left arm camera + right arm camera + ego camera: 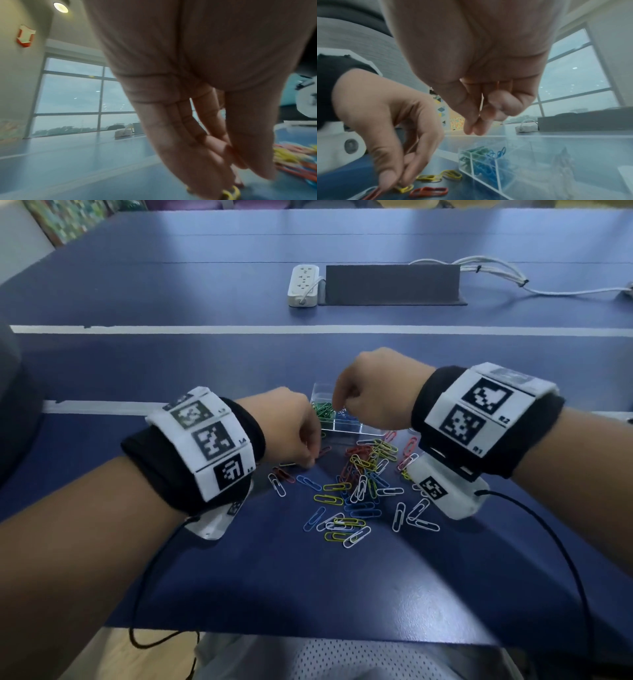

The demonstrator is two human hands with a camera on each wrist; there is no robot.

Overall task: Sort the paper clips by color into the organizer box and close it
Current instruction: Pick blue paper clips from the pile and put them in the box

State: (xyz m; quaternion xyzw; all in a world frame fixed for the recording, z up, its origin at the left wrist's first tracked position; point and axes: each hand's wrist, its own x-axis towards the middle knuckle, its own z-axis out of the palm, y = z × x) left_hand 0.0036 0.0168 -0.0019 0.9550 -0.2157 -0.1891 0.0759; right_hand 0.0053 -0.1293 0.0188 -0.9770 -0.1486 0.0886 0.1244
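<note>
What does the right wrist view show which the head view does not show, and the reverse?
Only the right wrist view: the left hand's fingertips at a yellow clip on the table, a red clip beside it, and the box's clear dividers.

Only the head view: the whole loose pile of clips, both marked wristbands and the power strip.

Both: the organizer box with green clips next to blue clips, and the right hand above it with fingertips together.

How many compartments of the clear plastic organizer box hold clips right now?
2 seen: green paper clips at its left end, blue paper clips beside them. Right hand hides the rest; more possible.
</note>
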